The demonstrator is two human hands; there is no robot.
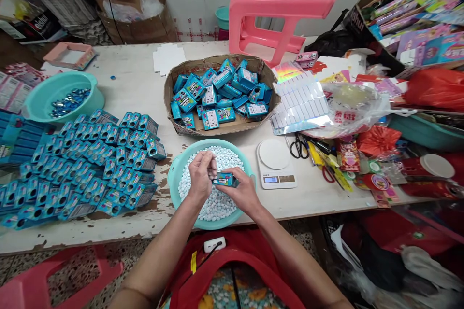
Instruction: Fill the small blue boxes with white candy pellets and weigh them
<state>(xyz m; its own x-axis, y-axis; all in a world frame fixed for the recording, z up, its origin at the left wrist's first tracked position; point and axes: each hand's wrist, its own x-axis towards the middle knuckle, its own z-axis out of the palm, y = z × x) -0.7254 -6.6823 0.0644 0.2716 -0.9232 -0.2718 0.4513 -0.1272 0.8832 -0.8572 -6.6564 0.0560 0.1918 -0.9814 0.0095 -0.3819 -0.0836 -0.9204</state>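
Observation:
My right hand (243, 192) grips a small blue candy box (224, 179), tilted on its side, over a turquoise basin (174, 178). Curled close to the box's left end, my left hand (201, 174) is closed on a few white candies, partly hidden by its fingers. Small white and pale-blue candies (213, 210) fill the basin below both hands. Just behind the basin, a cut-down cardboard box (174, 123) holds a heap of blue candy boxes (221, 89). To the left, many similar boxes (87, 164) stand in rows with their round holes facing me.
A white digital scale (277, 164) sits right of the basin, with scissors (299, 147) beyond it. Sticker sheets (300, 101) and plastic bags crowd the right side. Another turquoise basin (65, 94) holds shiny blue pieces. A pink stool (279, 9) lies on the table's back edge.

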